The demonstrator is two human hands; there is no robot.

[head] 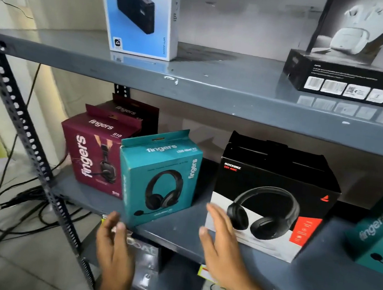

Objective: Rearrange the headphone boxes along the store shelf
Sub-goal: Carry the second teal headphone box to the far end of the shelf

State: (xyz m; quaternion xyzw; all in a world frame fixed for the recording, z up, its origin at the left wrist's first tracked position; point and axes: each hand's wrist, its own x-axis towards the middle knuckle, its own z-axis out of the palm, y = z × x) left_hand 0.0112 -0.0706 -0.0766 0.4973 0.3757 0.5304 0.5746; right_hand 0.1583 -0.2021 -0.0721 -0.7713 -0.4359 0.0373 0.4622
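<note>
On the middle grey shelf (172, 231) stand several headphone boxes. A maroon box (92, 155) is at the left with a second maroon box (131, 111) behind it. A teal box (160, 177) stands turned at an angle, its lower corner at the shelf's front edge. To its right stands a black and white box (272, 196), and another teal box (380, 235) is cut off at the right edge. My left hand (114, 255) is open just below the teal box's front corner. My right hand (222, 248) is open, fingers near the black box's lower left corner. Neither holds anything.
The upper shelf (219, 84) carries a blue and white box (143, 8) and black earbud boxes (342, 75). A perforated metal upright (26, 130) runs down the left. Black cables (9, 207) lie on the floor. More boxes sit on the shelf below.
</note>
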